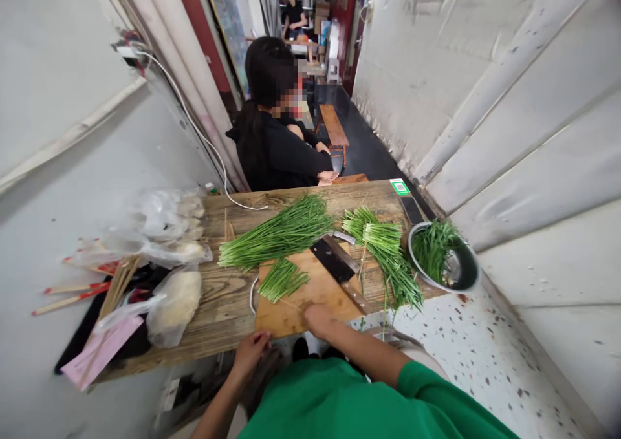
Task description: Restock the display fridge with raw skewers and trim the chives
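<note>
My right hand (319,321) is closed over the front part of the wooden cutting board (334,300), and a thin wooden skewer (290,304) sticks out of it toward the cut chives. That short bunch of cut chives (283,280) lies on the board's left side. At the board's front left corner is my left hand (253,350), its fingers curled together; what they hold, if anything, is too small to make out. A cleaver (334,262) lies across the board's right side, with a second knife (343,237) just behind it.
Long chives (279,232) lie behind the board, and more bundled chives (388,251) to its right. A metal bowl (473,274) holds loose chives. Plastic bags (174,303) and bundled sticks (116,287) crowd the table's left. Beyond the table sits a person (272,141) near a bench (334,125).
</note>
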A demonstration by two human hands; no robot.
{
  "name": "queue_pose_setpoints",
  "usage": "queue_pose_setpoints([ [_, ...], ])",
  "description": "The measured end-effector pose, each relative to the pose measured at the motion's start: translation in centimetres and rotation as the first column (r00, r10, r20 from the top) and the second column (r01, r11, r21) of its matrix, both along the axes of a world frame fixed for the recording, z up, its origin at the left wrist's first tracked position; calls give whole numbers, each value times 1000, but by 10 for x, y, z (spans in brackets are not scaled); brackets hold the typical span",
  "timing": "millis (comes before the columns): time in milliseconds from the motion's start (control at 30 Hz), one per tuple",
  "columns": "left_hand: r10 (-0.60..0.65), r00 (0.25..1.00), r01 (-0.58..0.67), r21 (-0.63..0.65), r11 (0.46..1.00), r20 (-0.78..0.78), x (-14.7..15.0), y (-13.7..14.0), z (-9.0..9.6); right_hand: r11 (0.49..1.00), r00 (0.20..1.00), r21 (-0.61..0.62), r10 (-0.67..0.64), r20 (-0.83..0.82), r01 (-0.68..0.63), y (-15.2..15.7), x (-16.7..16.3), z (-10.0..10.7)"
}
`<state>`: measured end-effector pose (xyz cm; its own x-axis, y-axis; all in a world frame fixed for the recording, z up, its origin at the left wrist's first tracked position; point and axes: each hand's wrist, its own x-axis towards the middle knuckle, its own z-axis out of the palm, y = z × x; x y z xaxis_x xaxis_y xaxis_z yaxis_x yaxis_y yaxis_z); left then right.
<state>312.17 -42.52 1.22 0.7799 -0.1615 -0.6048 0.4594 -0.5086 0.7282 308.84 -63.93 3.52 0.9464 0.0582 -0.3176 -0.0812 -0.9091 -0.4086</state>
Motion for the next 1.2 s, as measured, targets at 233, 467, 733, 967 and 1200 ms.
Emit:
queue_pose_setpoints([
  [233, 60, 998, -59, -103, 993, 6, 13, -9, 23, 809, 986, 578, -161, 40, 108, -12, -18, 33],
  [467, -116, 991, 119, -44, 992, 64, 27, -30, 11, 149, 867, 908, -391, -309, 391, -69, -79, 103],
  [733, -265, 959, 269, -19, 963, 98, 30, -48, 2, 313, 459, 750, -888, 14, 583, -164, -72, 98],
  [967, -249, 963, 245, 48, 968, 102, 43, -22, -3, 332, 362, 374, -932, -10, 866, -188, 11, 17],
  [1200, -177, 974, 168, 75, 983, 140, 50, 7, -13, 353, 349, 189, -935, 56, 916, -178, 32, -3],
])
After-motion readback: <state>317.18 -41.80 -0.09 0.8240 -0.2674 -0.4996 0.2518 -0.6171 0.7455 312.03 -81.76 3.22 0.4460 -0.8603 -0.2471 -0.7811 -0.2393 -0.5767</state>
